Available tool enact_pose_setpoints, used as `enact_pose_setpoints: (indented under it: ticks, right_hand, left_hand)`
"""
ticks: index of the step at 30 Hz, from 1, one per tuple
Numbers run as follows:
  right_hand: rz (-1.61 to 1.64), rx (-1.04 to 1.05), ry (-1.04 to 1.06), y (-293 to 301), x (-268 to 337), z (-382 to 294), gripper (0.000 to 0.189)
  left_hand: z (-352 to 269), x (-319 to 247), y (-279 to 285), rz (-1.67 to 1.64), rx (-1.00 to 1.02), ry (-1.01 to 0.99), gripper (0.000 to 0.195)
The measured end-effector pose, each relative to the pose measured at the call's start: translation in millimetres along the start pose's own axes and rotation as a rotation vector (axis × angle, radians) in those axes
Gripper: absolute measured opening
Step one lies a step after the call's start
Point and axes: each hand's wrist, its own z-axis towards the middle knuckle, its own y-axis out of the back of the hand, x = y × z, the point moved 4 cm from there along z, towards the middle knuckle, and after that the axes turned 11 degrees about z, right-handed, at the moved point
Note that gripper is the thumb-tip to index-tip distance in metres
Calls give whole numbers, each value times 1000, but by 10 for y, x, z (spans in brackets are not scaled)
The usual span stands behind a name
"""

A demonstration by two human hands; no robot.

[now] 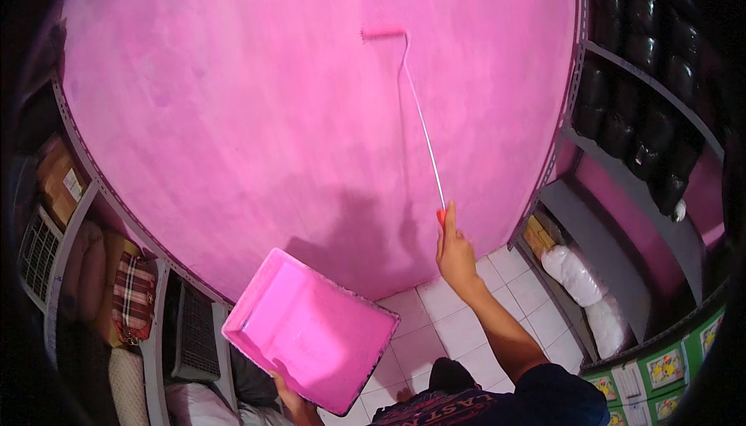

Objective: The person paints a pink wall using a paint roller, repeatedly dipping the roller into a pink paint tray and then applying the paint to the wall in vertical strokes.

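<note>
My right hand [456,251] is closed around the red handle of a long-framed paint roller [383,34]. Its pink sleeve lies against the pink wall [280,117], high and right of the wall's middle, and the thin metal rod slants down to my hand. My left hand [288,394] grips the lower left edge of a paint tray [317,333], with the thumb over its rim. The tray is tilted and coated in pink paint, with wet, shiny paint inside. Most of the left fingers are hidden beneath it.
Grey metal shelving [154,309] on the left holds a cardboard box [61,184], a plaid bag [134,298] and black crates. More shelves [606,245] on the right carry black wrapped bundles [641,105] and white plastic-wrapped packs [574,274]. Green printed boxes [647,376] stand lower right, beside white floor tiles [460,333].
</note>
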Motion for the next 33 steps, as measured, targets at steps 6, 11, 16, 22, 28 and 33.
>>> enact_pose_setpoints:
  ticks: [6, 11, 16, 22, 28, 33]
  right_hand:
    - [2, 87, -93, -643, -506, -1161, 71]
    - [62, -20, -1, -752, -399, -1021, 67]
    - [153, -160, 70, -365, 388, -158, 64]
    - [166, -92, -111, -158, 891, 343, 65]
    - [117, -178, 125, -929, -201, -290, 65]
    - [101, -7, -19, -1525, -1130, -1283, 67]
  left_hand:
    - [235, -29, 396, -5, 66, 76, 76]
    - [318, -69, 442, -56, 90, 12, 73]
    - [413, -35, 526, -38, 92, 44, 72]
    - [428, 19, 517, -88, 12, 79, 73]
    - [461, 95, 558, -77, 19, 59, 70]
    - [446, 41, 484, -59, 28, 57, 69]
